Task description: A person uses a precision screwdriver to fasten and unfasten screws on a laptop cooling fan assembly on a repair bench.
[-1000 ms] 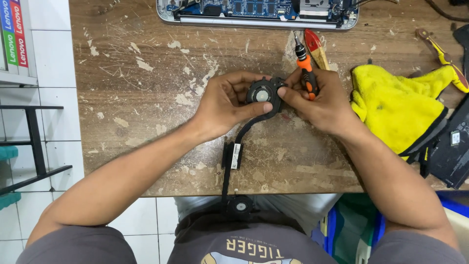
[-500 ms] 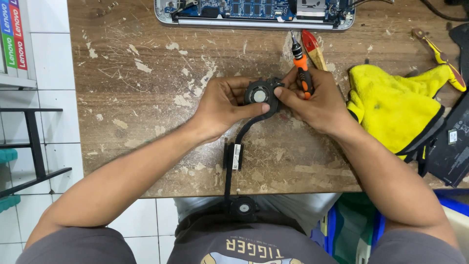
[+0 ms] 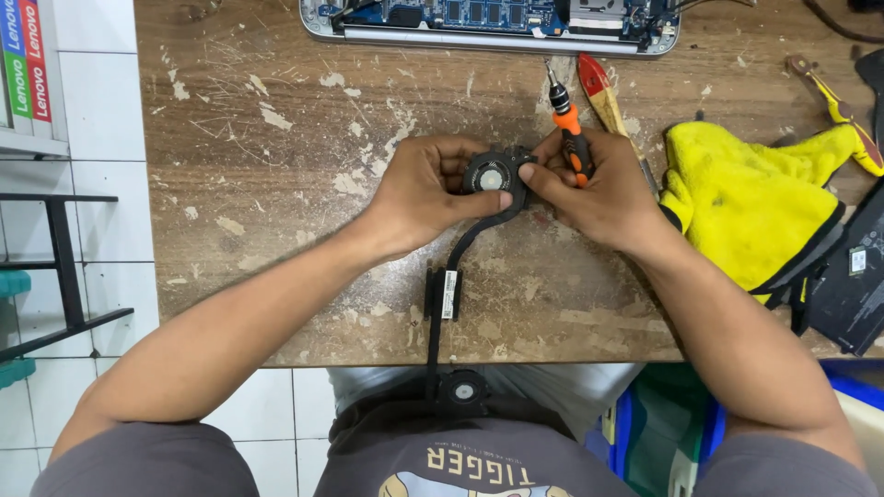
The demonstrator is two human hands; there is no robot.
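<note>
From the head camera, looking straight down, I held the small round black cooling fan (image 3: pixel 495 175) between both hands just above the scarred wooden table (image 3: pixel 276 184), a little below the opened laptop (image 3: pixel 488 20) that lay along the table's far edge. My left hand (image 3: pixel 425 191) was closed around the fan's left side, thumb laid across its front face, and my right hand (image 3: pixel 603 189) pinched its right rim with the fingertips while also keeping the orange-handled screwdriver (image 3: pixel 569 138) tucked against the palm, tip pointing towards the laptop. From the fan a thin black heat pipe (image 3: pixel 440 304) ran back over the near edge of the table to a second round fan (image 3: pixel 463 392) that hung close to my shirt. To the right of the fan lay a yellow cloth (image 3: pixel 746 202), and beyond it a flat black cover (image 3: pixel 852 276) at the table's right end. I judged the assembly light but awkward: the housings stiff plastic, the blades fragile, the pipe easy to bend, so the rim of each housing looked the safest place to grip rather than the hub or pipe.
</note>
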